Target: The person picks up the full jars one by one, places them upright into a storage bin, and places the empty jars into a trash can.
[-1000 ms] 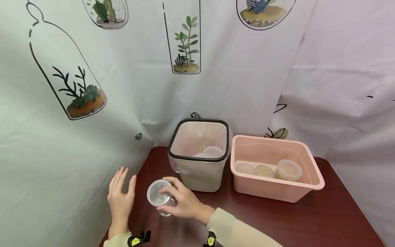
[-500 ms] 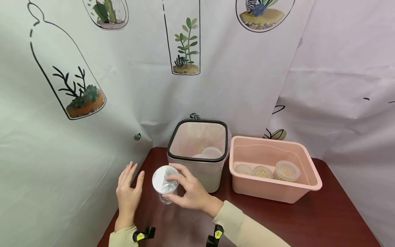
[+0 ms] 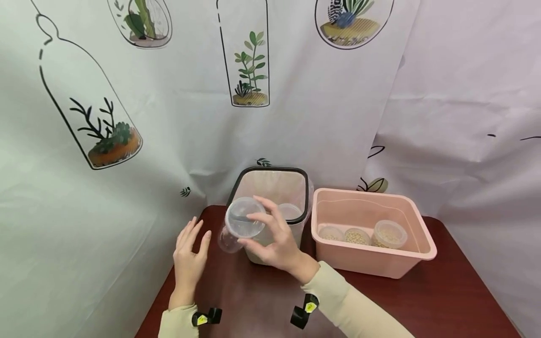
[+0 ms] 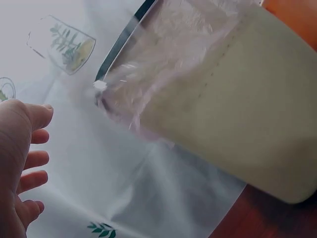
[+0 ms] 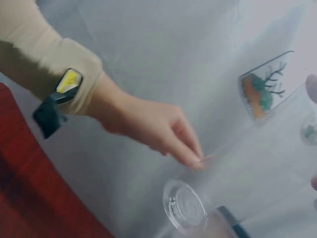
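Observation:
My right hand [image 3: 279, 239] grips a clear plastic jar [image 3: 245, 218] by its lidded end, thumb on one side and fingers on the other. The jar tilts, its base toward the lower left, before the front left rim of a bin [image 3: 305, 192] with a black rim and a thin plastic liner. No contents show in the jar. In the right wrist view the jar's round base [image 5: 185, 206] shows low in the picture. My left hand [image 3: 189, 256] is raised left of the jar, holding nothing, fingers extended and thumb apart. At least one clear container [image 3: 290, 211] lies inside the bin.
A pink tub [image 3: 372, 253] stands right of the bin. Inside it are three clear jars [image 3: 389, 234] with pale, bean-like pieces. All this stands on a dark red table [image 3: 448, 291], with a printed white cloth [image 3: 177, 117] behind and at the left.
My right hand has lifted the jar up and rightward from low over the table to the bin's front, tilting it. My left hand has moved rightward, holding nothing.

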A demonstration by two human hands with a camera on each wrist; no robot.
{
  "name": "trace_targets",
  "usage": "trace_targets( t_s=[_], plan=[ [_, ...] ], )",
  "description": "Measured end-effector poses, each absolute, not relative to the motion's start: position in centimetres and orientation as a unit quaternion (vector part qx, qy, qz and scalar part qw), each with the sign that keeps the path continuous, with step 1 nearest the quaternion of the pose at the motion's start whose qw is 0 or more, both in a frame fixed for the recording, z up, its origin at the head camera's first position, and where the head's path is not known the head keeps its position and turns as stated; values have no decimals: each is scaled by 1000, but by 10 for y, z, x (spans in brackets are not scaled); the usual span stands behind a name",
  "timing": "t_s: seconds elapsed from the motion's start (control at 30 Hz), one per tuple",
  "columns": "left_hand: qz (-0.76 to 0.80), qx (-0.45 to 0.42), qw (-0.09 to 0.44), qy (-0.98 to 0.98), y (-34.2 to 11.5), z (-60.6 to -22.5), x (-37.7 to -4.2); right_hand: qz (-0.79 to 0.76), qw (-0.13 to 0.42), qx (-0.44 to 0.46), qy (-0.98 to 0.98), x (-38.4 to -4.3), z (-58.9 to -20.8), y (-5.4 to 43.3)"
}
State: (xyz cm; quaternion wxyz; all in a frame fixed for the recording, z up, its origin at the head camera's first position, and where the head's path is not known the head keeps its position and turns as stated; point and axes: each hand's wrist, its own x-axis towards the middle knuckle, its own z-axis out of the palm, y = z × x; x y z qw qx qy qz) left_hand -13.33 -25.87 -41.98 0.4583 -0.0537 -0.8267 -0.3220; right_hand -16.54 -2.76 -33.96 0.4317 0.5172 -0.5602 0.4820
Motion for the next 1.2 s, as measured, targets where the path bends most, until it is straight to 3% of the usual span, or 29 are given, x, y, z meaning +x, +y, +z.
trace_targets(
  t_s=[0.33, 0.67, 0.93, 1.2],
  plan=[
    [-332, -78, 459, -821, -242, -419, -146, 500, 521, 463, -514, -164, -306, -12],
    [-337, -111, 451, -819, -225, -417, -156, 505, 528, 426, -534, -161, -287, -1],
    [-337, -130, 436, -825, -211, -415, -161, 480, 535, 439, -539, -180, -298, -3],
    [-323, -139, 433, -830, -206, -415, -165, 465, 505, 438, -580, -221, -345, -6]
  ],
)
